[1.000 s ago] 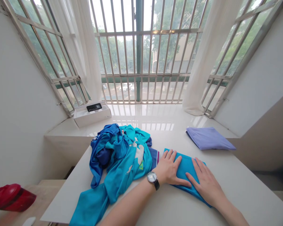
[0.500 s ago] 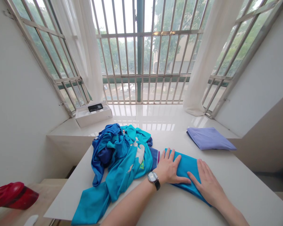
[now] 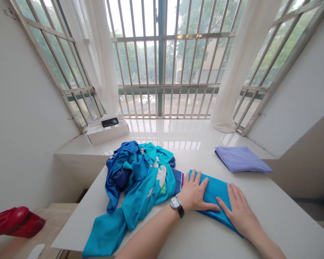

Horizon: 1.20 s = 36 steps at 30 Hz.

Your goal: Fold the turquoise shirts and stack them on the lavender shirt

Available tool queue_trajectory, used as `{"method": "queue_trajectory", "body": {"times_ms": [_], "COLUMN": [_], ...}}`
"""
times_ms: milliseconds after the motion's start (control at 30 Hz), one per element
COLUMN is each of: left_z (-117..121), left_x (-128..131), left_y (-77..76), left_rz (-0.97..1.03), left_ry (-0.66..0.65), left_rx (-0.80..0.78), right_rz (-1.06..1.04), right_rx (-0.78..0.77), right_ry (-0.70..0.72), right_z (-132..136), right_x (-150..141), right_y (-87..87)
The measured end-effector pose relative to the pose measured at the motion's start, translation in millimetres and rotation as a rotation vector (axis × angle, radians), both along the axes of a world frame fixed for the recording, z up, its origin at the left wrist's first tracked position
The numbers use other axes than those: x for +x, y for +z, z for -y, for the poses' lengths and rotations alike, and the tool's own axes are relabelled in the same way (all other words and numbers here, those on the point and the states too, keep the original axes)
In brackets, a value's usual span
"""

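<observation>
A folded teal garment [image 3: 215,190] lies on the white table [image 3: 272,216] in front of me. My left hand [image 3: 194,193], with a wristwatch on its wrist, lies flat on the garment's left part, fingers spread. My right hand [image 3: 239,211] presses flat on its right part, fingers stretched out. Neither hand grips anything. Just to the left, a heap of unfolded blue and teal clothes [image 3: 136,183] spills toward the table's front edge.
A folded lilac garment [image 3: 241,159] rests at the table's far right. A white box with a black device on top [image 3: 108,129] sits on the window sill. Barred windows and white curtains stand behind. A red object [image 3: 17,222] lies low on the left.
My right hand has slid a little to the right along the teal garment. The left hand stays where it was. The view has shifted slightly.
</observation>
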State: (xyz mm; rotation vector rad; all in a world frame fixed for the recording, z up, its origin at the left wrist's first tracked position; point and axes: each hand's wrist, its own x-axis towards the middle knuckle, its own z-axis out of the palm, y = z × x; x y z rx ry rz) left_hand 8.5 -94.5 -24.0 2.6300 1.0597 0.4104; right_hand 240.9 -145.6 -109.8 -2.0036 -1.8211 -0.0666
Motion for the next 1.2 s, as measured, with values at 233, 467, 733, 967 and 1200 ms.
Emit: {"method": "queue_trajectory", "body": {"times_ms": [233, 467, 733, 967, 1200], "left_z": [-1.3, -1.9, -2.0, -1.2, -0.8], "left_x": [0.0, -0.7, -0.5, -1.1, -1.3], "left_y": [-0.6, 0.5, 0.2, 1.7, 2.6], "left_rz": [0.039, 0.062, 0.059, 0.061, 0.053], "left_ry": [-0.009, -0.018, -0.017, -0.013, -0.010], "left_rx": [-0.029, -0.059, -0.048, -0.060, -0.059], "right_rz": [0.020, 0.057, 0.064, 0.068, 0.073], "right_rx": [0.010, -0.009, -0.009, -0.020, -0.017], "right_ry": [-0.019, -0.027, -0.037, -0.025, -0.024], "right_z": [-0.2, 1.2, 1.7, 1.8, 1.9], "right_x": [-0.6, -2.1, -2.7, -1.9, -1.5], "right_y": [-1.1, 3.9, 4.6, 5.5, 5.5]}}
